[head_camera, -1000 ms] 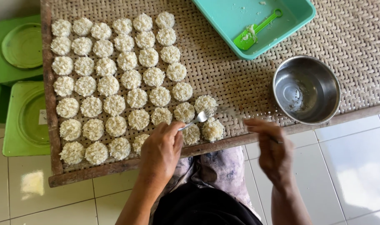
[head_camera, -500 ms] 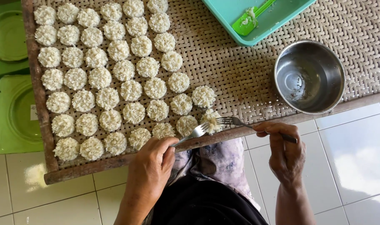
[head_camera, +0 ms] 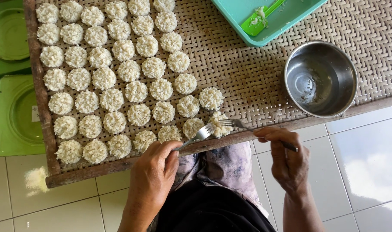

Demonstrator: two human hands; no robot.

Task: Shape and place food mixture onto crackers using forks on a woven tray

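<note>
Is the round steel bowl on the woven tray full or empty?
Nearly empty: the round steel bowl stands upright, its bare shiny bottom showing only a few white specks.

Bare woven tray (head_camera: 247, 77) between rice cakes (head_camera: 118, 73) and steel bowl (head_camera: 320, 79).

White rice cakes (head_camera: 137, 91); tan basket-weave tray (head_camera: 247, 77); turquoise tub (head_camera: 247, 13); silver bowl (head_camera: 320, 79); green stools (head_camera: 15, 116).

Rice cakes (head_camera: 118, 81) on mat (head_camera: 247, 81), bowl (head_camera: 320, 79) right.
</note>
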